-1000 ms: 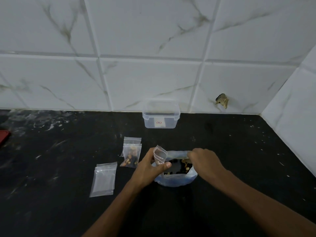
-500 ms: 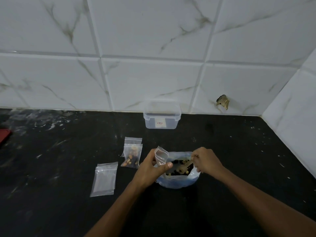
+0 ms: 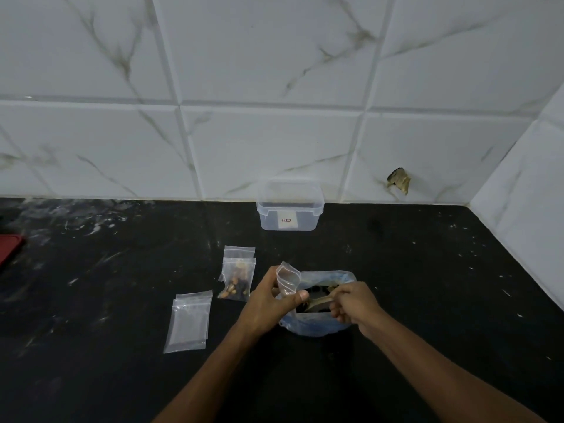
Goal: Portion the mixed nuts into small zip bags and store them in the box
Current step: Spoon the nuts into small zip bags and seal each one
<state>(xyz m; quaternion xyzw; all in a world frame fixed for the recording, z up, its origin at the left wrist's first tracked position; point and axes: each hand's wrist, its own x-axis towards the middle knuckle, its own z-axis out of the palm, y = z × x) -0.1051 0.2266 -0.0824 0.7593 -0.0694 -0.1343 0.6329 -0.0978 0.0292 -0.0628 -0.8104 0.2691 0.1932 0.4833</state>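
Note:
My left hand (image 3: pixel 270 303) pinches a small clear zip bag (image 3: pixel 288 280) upright with its mouth open, just left of the big blue-tinted bag of mixed nuts (image 3: pixel 317 325) on the black counter. My right hand (image 3: pixel 354 303) grips a small wooden spoon (image 3: pixel 320 301) whose bowl points toward the small bag, over the nut bag's opening. A filled small zip bag (image 3: pixel 237 279) lies to the left, on top of another clear bag. Empty zip bags (image 3: pixel 189 320) lie further left. The clear plastic box (image 3: pixel 290 222) stands open by the wall.
The tiled wall runs behind the box, and a side wall closes the counter on the right. A red object (image 3: pixel 9 244) sits at the far left edge. A chipped hole (image 3: pixel 398 180) marks the wall tile.
My right hand has drawn back toward me and lifted the wooden spoon out of the nuts, swinging it toward the small bag. My left hand keeps holding the bag.

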